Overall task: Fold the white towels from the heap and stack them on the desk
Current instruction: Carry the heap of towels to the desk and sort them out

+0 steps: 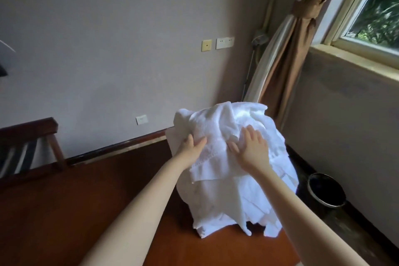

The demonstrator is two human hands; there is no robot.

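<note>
Desk [86,201] of dark red wood fills the lower left, and the heap [226,205] of white towels is piled at its 2 o'clock corner, below the window. No folded stack shows on the desk yet. Across the heap's crown lies the top towel [216,134], its hemmed edge hanging toward 6 o'clock, so its length seems to run roughly 12 to 6. The left hand [191,147] pinches that towel's 9 o'clock side between thumb and curled fingers. The right hand [251,149] lies flat at 3 o'clock, fingers straight and spread, pressing the pile. With the towel's bulk between both hands, lifting toward 7 o'clock looks like what frees it.
</note>
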